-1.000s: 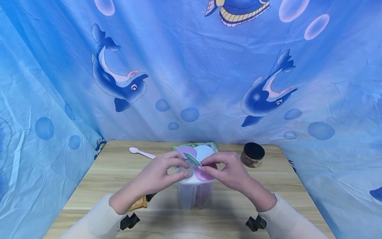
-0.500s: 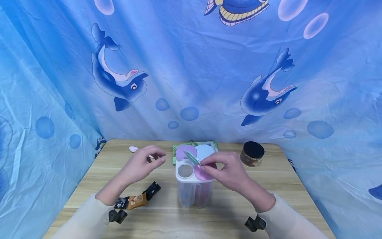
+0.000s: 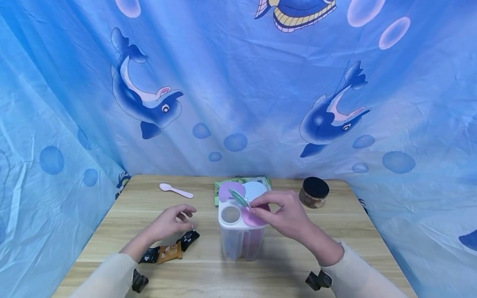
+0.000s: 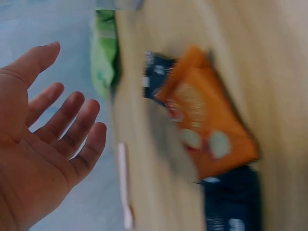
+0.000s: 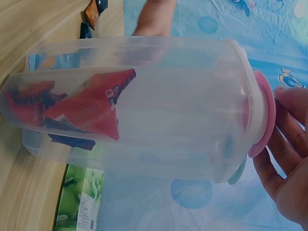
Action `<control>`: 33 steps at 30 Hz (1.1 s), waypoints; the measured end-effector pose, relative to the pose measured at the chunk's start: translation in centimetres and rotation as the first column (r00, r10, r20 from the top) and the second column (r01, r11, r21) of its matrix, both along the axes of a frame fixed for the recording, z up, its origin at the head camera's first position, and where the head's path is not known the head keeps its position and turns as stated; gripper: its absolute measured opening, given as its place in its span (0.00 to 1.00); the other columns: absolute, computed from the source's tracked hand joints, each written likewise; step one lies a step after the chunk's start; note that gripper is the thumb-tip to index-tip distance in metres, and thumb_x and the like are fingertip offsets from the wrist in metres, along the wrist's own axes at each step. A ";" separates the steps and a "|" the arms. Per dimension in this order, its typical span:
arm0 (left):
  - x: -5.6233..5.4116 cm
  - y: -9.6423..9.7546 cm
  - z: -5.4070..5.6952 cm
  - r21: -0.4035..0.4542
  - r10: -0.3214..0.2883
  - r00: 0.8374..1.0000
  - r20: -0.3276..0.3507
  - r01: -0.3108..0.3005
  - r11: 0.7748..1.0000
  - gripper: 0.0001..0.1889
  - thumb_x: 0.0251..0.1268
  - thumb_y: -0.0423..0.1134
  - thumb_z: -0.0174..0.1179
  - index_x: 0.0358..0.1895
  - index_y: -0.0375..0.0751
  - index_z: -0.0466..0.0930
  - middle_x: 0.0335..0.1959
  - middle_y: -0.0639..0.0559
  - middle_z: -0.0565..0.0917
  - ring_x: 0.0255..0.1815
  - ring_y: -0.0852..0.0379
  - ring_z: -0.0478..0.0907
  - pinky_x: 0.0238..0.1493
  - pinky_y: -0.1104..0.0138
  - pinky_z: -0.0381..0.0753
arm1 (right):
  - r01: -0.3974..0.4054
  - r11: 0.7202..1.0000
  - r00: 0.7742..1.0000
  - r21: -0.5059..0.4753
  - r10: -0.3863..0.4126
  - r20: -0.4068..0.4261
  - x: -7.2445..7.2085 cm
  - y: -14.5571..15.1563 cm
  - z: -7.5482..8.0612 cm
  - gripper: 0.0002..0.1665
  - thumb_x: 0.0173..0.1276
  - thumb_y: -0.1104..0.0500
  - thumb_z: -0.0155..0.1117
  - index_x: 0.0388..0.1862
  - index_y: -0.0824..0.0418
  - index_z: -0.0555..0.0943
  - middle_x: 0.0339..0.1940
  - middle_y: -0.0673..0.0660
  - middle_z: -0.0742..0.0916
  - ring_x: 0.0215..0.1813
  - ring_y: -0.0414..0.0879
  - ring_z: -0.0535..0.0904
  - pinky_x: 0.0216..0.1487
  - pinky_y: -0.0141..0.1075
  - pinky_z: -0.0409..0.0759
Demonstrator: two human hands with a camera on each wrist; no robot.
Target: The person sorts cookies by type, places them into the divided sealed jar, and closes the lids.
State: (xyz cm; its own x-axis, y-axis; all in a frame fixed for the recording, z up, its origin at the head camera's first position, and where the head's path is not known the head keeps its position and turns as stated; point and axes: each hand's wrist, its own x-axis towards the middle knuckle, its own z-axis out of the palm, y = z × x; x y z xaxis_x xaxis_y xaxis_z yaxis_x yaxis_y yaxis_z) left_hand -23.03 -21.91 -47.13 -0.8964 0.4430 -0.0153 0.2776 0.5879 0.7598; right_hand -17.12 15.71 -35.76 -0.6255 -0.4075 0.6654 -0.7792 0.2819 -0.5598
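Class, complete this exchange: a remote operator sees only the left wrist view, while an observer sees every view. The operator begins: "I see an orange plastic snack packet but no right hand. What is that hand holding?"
Observer: In the head view, the right hand pinches a tilted pale green plastic lid.

Operator: Does any view show a container's contents?

Observer: Yes, the right wrist view shows red plastic snack packets inside a tall clear plastic container.

Operator: What stands at the far right of the pale wooden table?

Observer: A round jar with a black lid.
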 end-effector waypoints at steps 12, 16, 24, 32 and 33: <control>1.1 -1.0 -3.0 -0.012 0.061 0.990 0.124 -0.060 0.998 0.30 0.61 0.42 0.74 0.64 0.34 0.76 0.53 0.41 0.83 0.46 0.53 0.81 0.43 0.63 0.83 | 0.017 1.000 1.000 0.009 -0.017 0.001 0.2 0.1 0.3 0.10 0.59 0.68 0.77 0.37 0.54 0.92 0.31 0.46 0.91 0.30 0.36 0.83 0.31 0.34 0.83; 0.9 -1.3 -3.8 -0.034 0.052 0.993 0.108 -0.048 0.998 0.29 0.60 0.41 0.74 0.62 0.34 0.78 0.51 0.44 0.84 0.45 0.54 0.80 0.43 0.65 0.81 | 0.007 1.000 1.000 0.004 -0.007 0.005 0.1 0.1 0.2 0.10 0.59 0.68 0.77 0.37 0.54 0.92 0.31 0.46 0.91 0.31 0.37 0.83 0.32 0.33 0.83; 0.6 -1.6 -4.7 -0.070 0.034 0.996 0.077 -0.028 0.997 0.26 0.58 0.39 0.75 0.59 0.34 0.80 0.51 0.44 0.85 0.44 0.52 0.79 0.42 0.67 0.79 | -0.006 1.000 1.000 0.004 0.006 0.004 0.0 0.0 0.0 0.09 0.60 0.67 0.78 0.37 0.55 0.92 0.31 0.47 0.91 0.31 0.37 0.84 0.32 0.31 0.83; 0.6 -1.5 -4.9 -0.103 0.025 0.998 0.062 -0.019 0.994 0.21 0.58 0.36 0.75 0.55 0.37 0.85 0.49 0.47 0.85 0.42 0.53 0.77 0.40 0.67 0.77 | 0.004 1.000 1.000 0.009 -0.004 0.014 0.1 -0.1 0.1 0.09 0.60 0.67 0.77 0.37 0.54 0.92 0.31 0.46 0.91 0.30 0.37 0.83 0.31 0.32 0.82; 0.6 -1.5 -5.0 -0.108 0.024 0.998 0.060 -0.018 0.994 0.20 0.57 0.35 0.75 0.54 0.38 0.86 0.48 0.48 0.85 0.42 0.54 0.77 0.40 0.67 0.76 | 0.007 1.000 1.000 0.011 -0.007 0.014 0.1 -0.1 0.1 0.09 0.60 0.67 0.77 0.37 0.54 0.92 0.31 0.46 0.91 0.30 0.37 0.83 0.30 0.33 0.82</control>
